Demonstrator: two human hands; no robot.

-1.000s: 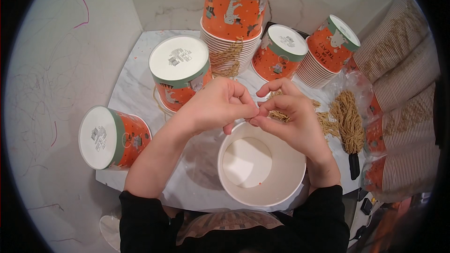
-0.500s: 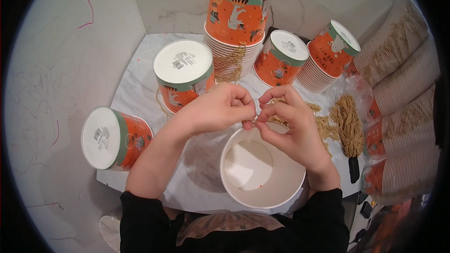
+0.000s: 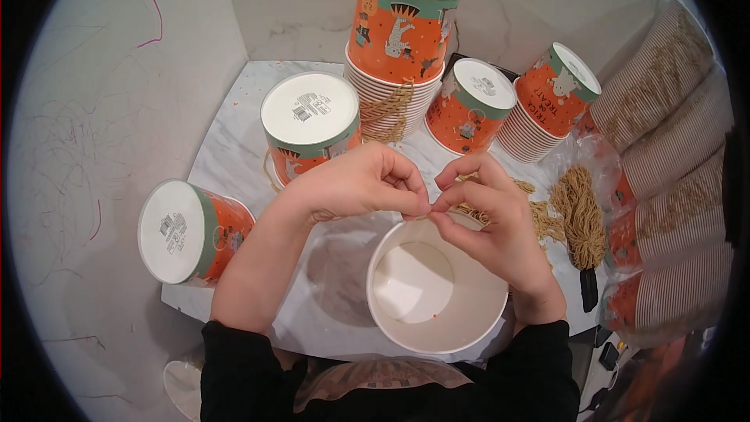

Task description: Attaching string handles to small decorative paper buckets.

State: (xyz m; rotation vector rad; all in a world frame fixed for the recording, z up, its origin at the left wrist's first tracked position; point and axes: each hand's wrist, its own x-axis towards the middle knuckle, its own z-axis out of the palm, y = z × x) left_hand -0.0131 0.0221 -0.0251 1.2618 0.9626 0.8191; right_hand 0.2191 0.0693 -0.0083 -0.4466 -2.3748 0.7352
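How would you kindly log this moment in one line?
left hand: pinching; right hand: pinching, meeting left; anything held: can't tell; bucket: mouth facing camera; cord bundle: right of bucket

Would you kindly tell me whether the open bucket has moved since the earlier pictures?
No: judged against the marble-patterned table, the open bucket shows no clear shift either way; both slide slightly down the picture together.

Anything pinched between the hands (image 3: 497, 215) too small to tell, tan cords (image 3: 546, 223) partly hidden

A black top (image 3: 531, 375) with short sleeves (image 3: 234, 355) and muted brownish front print (image 3: 383, 375); hands (image 3: 504, 215) bare.
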